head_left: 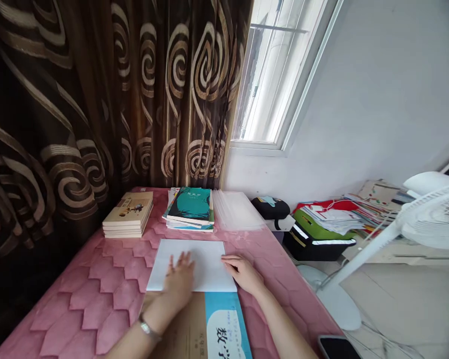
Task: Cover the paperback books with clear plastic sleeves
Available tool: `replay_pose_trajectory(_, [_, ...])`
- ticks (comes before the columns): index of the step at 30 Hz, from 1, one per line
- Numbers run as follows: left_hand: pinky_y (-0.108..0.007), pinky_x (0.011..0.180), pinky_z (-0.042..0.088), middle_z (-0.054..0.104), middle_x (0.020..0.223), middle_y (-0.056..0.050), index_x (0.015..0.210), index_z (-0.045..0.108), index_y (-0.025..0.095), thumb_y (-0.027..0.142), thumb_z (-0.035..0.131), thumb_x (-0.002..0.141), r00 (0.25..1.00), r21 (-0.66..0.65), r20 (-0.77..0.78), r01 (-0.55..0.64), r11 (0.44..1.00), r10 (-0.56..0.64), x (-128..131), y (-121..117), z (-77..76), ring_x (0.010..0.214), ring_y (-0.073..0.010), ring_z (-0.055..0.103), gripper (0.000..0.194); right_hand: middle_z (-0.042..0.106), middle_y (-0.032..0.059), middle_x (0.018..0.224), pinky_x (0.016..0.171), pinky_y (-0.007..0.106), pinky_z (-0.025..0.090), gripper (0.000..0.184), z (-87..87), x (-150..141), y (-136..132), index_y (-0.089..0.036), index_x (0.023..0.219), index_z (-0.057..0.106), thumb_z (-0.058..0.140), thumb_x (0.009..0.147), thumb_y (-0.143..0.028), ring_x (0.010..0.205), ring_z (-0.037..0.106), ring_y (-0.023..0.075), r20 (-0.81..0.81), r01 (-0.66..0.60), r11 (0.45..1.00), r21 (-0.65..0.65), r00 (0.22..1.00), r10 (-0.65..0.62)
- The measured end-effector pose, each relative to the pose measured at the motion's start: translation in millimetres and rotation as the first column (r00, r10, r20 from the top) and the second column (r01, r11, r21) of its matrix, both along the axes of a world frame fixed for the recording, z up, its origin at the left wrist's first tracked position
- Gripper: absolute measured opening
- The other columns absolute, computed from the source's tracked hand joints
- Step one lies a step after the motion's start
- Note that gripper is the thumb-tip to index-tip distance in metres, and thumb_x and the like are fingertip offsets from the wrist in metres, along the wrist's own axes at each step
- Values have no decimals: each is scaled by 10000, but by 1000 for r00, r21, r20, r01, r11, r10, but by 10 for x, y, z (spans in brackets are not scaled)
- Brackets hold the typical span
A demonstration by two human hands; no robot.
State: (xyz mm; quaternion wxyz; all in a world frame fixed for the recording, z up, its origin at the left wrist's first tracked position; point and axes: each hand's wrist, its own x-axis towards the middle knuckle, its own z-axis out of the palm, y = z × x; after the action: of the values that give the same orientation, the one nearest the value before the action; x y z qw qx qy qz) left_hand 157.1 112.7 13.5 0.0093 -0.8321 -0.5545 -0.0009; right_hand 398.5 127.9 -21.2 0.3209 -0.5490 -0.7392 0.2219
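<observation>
**Two Hands at a White Sheet**

The white sheet (208, 257) is on the pink bed cover (108, 286). The left hand (179, 280) lies on the white sheet, fingers spread wide. The right hand (245, 273) is at its right edge, fingers close together; I cannot tell if they pinch it. The brown and blue book (194, 324) is at its near edge. Behind it are tan books (130, 209) and a green book (190, 203).

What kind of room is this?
Probably a room in a home, perhaps a bedroom: a brown curtain with swirls hangs beside a window, a pink quilted cover lies under the books, and a white fan stands on the right.
</observation>
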Motion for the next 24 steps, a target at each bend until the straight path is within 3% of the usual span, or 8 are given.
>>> replay_pose_trajectory(3, [-521, 1175, 135, 276, 1560, -96, 1426, 437, 184, 284, 343, 936, 988, -100, 104, 124, 987, -114, 551, 56, 12, 1454, -255, 191, 509, 719, 56, 1097, 985, 360, 448, 286, 35, 9, 31, -225, 970, 749, 479, 876, -246, 1055, 634, 198, 14, -2, 999, 33, 1000, 2])
replay_pose_trajectory(6, [-529, 1169, 159, 262, 1567, -107, 1454, 383, 152, 320, 322, 939, 978, -172, 179, 135, 976, -103, 802, 117, -46, 1452, -270, 194, 546, 736, 38, 1003, 916, 322, 468, 195, 64, 56, 104, -235, 906, 732, 548, 844, -229, 974, 655, 186, 70, 25, 1000, 6, 997, -25])
replay_pose_trajectory(9, [-521, 1174, 143, 260, 1570, -94, 1446, 400, 184, 344, 327, 938, 960, -147, 261, 147, 978, -105, 798, 149, -156, 1452, -256, 201, 537, 725, 33, 915, 791, 283, 478, 104, 46, 119, 249, -212, 866, 693, 665, 771, -244, 862, 656, 179, 142, 132, 990, -38, 982, -125])
replay_pose_trajectory(13, [-510, 1179, 122, 270, 1567, -86, 1431, 425, 238, 367, 334, 944, 946, -104, 307, 144, 984, -106, 736, 144, -282, 1453, -243, 202, 512, 705, 17, 812, 638, 237, 430, 161, 8, 139, 576, -192, 768, 653, 749, 703, -303, 735, 632, 160, 246, 249, 964, -93, 944, -220])
replay_pose_trajectory(18, [-505, 1178, 123, 274, 1566, -84, 1403, 465, 267, 361, 350, 946, 938, -84, 327, 152, 985, -117, 738, 122, -297, 1451, -240, 208, 481, 696, 28, 716, 617, 244, 390, 217, 90, 55, 937, -190, 673, 646, 732, 728, -382, 700, 632, 176, 349, 349, 930, -118, 891, -290])
replay_pose_trajectory(24, [-504, 1176, 127, 286, 1564, -71, 1386, 479, 314, 376, 370, 941, 930, -92, 352, 150, 984, -109, 727, 140, -285, 1448, -229, 219, 462, 722, 19, 806, 648, 227, 394, 178, 124, 42, 759, -204, 711, 674, 717, 754, -371, 769, 642, 160, 401, 323, 934, -154, 884, -240])
